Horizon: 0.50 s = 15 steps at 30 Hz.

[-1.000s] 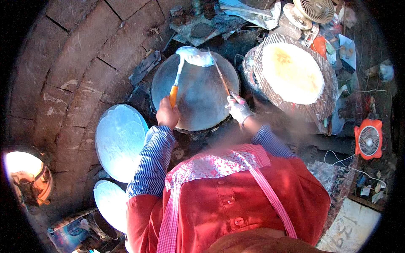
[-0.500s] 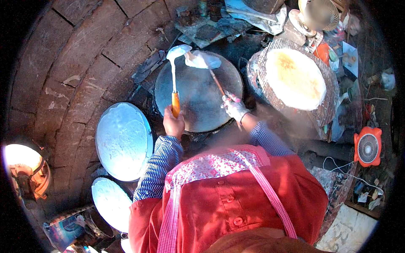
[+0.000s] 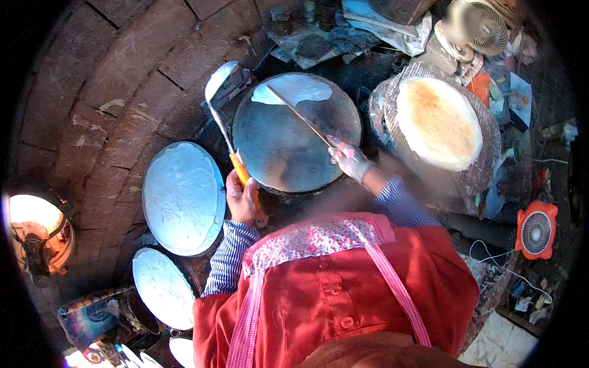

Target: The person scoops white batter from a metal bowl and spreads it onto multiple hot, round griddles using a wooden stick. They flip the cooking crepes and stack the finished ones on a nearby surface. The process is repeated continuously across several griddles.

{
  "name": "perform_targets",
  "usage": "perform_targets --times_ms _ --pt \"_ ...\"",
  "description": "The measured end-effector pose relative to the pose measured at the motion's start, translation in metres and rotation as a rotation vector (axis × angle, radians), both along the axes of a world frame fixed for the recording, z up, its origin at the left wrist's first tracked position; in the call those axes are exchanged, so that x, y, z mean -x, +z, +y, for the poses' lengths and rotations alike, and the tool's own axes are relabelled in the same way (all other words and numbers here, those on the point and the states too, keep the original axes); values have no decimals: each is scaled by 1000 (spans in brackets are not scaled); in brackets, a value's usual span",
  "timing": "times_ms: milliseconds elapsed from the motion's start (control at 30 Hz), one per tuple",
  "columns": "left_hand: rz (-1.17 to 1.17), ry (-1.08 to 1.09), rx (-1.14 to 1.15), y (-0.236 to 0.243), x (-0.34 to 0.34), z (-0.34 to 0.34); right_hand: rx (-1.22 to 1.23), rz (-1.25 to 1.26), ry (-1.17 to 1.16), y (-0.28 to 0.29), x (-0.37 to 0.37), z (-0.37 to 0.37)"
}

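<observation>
Red top (image 3: 294, 306) fills the near edge, w/ floral apron bib (image 3: 319, 243) over the chest; blue/white striped sleeves run fwd fr. it. L forearm goes nearly straight up, wrist by the lower-L rim of the griddle. L hand (image 3: 243, 199) = fist, closed round the orange handle of a ladle (image 3: 239, 167), shaft leaning up & L. R forearm slants up-L; R hand (image 3: 351, 158) sits by the griddle's R side, fingers curled tight on a thin stick (image 3: 299, 113). Pale stuff covers much of that hand; glove or coating, can't tell.

At L, approx. level w/ L hand, a big pale round (image 3: 184, 196). Beyond the hands, round dark griddle (image 3: 300, 153); white batter (image 3: 307, 89) lies along its far edge, stick tip at the batter's L end. Ladle bowl is up past the far-L rim, clear of the plate. To R, browned flatbread (image 3: 440, 122) on a ribbed round board (image 3: 383, 104).

Vs. 1 s ago: ladle bowl was down at the batter, now swung off L; L hand a bit lower. Stick tip was at batter's R end, now its L. Batter was a lumpy heap, now flatter & wider. Flatbread's on the same board as before.
</observation>
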State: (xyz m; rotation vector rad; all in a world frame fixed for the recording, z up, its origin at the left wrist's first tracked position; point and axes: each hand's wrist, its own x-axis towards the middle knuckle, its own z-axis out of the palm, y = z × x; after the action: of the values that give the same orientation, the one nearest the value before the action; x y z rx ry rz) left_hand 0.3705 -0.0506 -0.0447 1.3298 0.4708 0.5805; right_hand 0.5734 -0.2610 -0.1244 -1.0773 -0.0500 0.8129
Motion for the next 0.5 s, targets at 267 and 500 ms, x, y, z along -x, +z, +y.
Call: perform_targets --times_ms 267,500 --pt "3 30 240 46 51 13 103 -55 76 6 -31 11" --pt "-125 129 357 53 83 17 -43 480 82 19 -11 -5"
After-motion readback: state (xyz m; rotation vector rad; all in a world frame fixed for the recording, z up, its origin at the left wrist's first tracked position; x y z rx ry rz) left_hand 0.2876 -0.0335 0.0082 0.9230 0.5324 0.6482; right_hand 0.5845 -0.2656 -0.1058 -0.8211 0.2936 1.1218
